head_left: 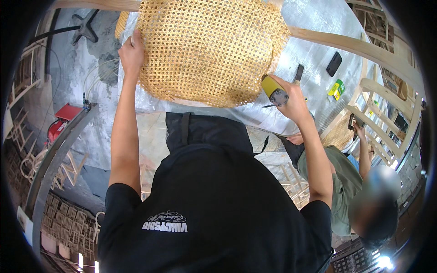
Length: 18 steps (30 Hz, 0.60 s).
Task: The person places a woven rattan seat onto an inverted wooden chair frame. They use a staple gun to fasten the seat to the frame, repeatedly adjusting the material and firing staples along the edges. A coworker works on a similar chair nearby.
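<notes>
A rounded panel of woven cane webbing (pixel 205 50) lies in front of me at the top of the view, with ragged strand ends along its edge. My left hand (pixel 132 55) is closed on the panel's left edge, its thumb pointing up and part of its fingers hidden. By the lower right edge of the cane, my right hand (pixel 292 99) is wrapped round a yellow bottle-like thing (pixel 272 86) with a grey patterned side and a dark tip. That tip is close to the cane; I cannot tell whether it touches.
Right of the panel, a dark-bladed tool (pixel 299 73), a black phone (pixel 334 63) and a green-and-yellow box (pixel 336 90) lie on the plastic-covered table (pixel 314 50). Curved wooden chair parts (pixel 387 113) stand far right, near a co-worker (pixel 337 186). A red machine (pixel 61 120) stands left.
</notes>
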Motion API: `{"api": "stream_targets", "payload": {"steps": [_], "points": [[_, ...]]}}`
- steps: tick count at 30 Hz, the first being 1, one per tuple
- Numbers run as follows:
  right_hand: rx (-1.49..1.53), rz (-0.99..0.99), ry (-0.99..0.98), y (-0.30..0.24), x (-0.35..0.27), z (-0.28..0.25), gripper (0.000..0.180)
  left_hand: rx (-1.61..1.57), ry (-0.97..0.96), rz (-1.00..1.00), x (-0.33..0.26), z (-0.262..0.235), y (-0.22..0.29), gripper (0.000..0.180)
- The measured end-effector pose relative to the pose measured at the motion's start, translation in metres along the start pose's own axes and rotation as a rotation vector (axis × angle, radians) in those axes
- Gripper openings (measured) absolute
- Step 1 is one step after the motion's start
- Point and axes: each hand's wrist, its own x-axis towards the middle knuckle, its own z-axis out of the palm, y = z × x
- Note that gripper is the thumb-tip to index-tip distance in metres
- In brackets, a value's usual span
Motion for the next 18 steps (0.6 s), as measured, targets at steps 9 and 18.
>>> {"api": "stream_targets", "payload": {"steps": [9,18], "points": [[-0.105,0.127,-0.088,-0.004,0.005,0.005,0.069,-0.018,0.001,0.040,0.003,0.001,-0.006,0.073],[0.081,0.050,0.037,-0.008,-0.019,0.016,0.063,-0.024,-0.005,0.023,0.005,0.004,-0.007,0.081]]}}
